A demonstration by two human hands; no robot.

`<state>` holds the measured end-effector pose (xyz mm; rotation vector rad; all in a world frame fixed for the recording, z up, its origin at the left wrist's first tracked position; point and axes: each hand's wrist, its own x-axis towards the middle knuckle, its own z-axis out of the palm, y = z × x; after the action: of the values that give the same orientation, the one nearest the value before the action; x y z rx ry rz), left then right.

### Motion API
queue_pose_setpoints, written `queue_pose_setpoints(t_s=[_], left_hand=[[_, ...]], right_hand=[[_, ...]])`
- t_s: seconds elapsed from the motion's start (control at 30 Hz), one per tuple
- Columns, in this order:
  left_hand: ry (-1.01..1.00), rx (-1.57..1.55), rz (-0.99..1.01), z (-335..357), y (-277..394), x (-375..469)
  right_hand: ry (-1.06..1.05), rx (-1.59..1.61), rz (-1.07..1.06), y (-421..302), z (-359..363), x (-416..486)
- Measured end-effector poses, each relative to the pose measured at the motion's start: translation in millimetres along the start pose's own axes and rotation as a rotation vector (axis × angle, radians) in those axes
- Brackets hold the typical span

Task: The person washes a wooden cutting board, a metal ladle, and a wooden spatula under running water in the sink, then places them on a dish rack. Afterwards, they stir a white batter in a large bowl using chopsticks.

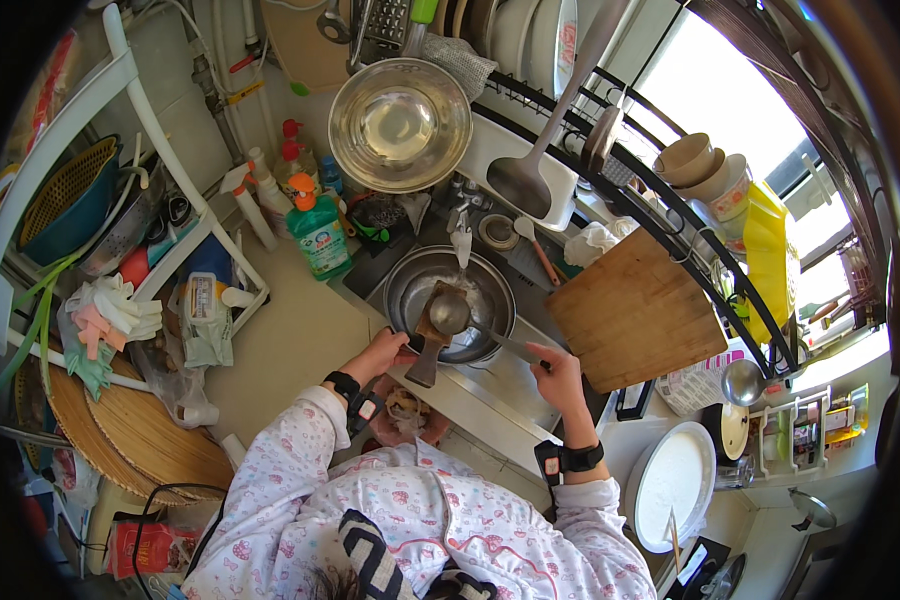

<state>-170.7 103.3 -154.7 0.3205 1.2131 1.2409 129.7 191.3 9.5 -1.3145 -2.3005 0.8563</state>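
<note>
A stainless steel basin (506, 289) sits in the sink under the faucet (461, 244). My left hand (381, 356) grips the basin's near left rim, its fingers partly hidden. Lying across that rim is a flat wooden tool with a narrowed handle (429, 360), its far end over the basin. My right hand (559, 375) holds a metal ladle (504, 343) by the dark end of its handle. The ladle's round bowl (450, 312) lies over the wooden tool; I cannot tell whether they touch.
A green soap bottle (321, 238) stands left of the sink. A wooden cutting board (637, 311) leans at the right. Overhead hang a large ladle (521, 184) and a black rack (645, 199). A white tub (671, 487) sits at right, a waste bin (409, 416) below.
</note>
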Motion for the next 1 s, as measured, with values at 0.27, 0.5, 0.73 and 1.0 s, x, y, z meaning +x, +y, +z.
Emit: queue_pose_setpoints(t_s=[0.27, 0.5, 0.73, 1.0], left_hand=[[0.041, 0.034, -0.015, 3.0, 0.1, -1.7], [0.002, 0.034, 0.006, 2.4, -1.4, -0.6], [0.036, 0.007, -0.003, 1.3, -3.8, 0.9], [0.004, 0.008, -0.008, -0.3, -1.7, 1.9]], right_hand=[[0.180, -0.140, -0.199, -14.3, -1.7, -2.4], [0.190, -0.290, -0.025, 8.0, 28.6, 6.3], [0.253, 0.098, 0.158, 26.9, 25.1, 8.5], [0.016, 0.014, 0.002, 8.9, 5.0, -0.3]])
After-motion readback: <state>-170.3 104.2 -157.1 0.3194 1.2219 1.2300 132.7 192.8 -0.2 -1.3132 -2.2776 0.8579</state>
